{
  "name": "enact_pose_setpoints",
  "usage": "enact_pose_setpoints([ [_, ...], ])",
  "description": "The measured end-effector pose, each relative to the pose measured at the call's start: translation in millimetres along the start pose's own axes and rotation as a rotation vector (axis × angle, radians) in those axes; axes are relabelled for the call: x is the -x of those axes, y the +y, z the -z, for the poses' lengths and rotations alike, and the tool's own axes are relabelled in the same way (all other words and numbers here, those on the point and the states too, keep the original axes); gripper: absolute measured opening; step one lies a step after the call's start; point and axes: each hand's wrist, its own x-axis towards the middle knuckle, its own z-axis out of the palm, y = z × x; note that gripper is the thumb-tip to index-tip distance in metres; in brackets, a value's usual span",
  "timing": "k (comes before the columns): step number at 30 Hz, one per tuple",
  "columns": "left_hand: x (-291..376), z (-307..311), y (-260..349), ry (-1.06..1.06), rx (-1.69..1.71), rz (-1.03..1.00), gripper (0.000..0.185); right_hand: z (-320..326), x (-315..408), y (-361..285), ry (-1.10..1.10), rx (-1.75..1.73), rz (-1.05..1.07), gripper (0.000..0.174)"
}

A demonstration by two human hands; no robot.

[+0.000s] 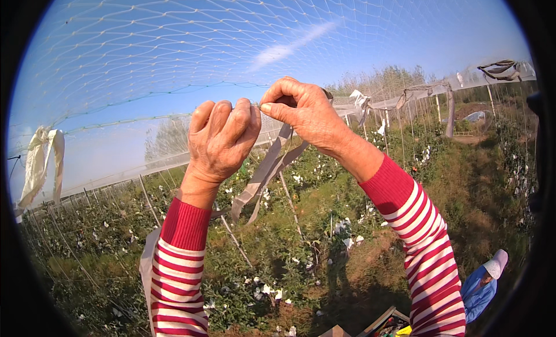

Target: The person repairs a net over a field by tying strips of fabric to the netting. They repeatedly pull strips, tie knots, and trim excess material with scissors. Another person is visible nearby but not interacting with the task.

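Overhead stretches a white mesh net (186,32), with green cords along its lower border. My left hand (223,139) is raised, its fingers curled around the net's edge cord (165,116), which reaches it from the left. Touching it, my right hand (306,111) pinches a thin strand between thumb and forefinger where the two hands meet. A grey-beige cloth strip (265,176) dangles below my right hand; its upper end is hidden behind the fingers. Another pale strip (147,263) hangs beside my left forearm.
A tied cloth strip (43,163) hangs from the net at left. Slanting poles (286,198) stand among leafy plants with white patches (271,291). At lower right are a person in blue (480,293) and an open box (382,322). A wooden post (450,113) stands farther off.
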Motion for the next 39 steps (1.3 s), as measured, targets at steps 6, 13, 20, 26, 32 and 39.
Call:
enact_pose_setpoints([
  [6,2.0,-0.5,2.0,0.011,0.063,0.067,0.02,-2.2,4.3,0.2,0.041,0.126,0.107,0.008],
  [13,3.5,3.5,5.3,0.024,0.081,0.077,0.021,2.9,1.3,-11.1,-0.138,-0.044,-0.14,0.008],
  [20,12.1,10.2,15.8,0.078,0.262,0.107,0.023,6.9,-0.4,-13.2,-0.248,0.03,-0.22,0.011],
  [26,14.3,17.7,23.1,-0.109,0.097,0.066,0.019,3.4,4.6,1.0,-0.248,-0.02,-0.17,0.009],
  [32,8.6,16.2,12.3,-0.098,0.216,0.018,0.019,1.1,5.3,-4.5,-0.178,0.076,-0.122,0.009],
  [39,-17.7,13.5,11.7,0.079,0.358,0.271,0.014,-14.5,18.4,-20.5,0.254,0.609,0.557,0.022],
])
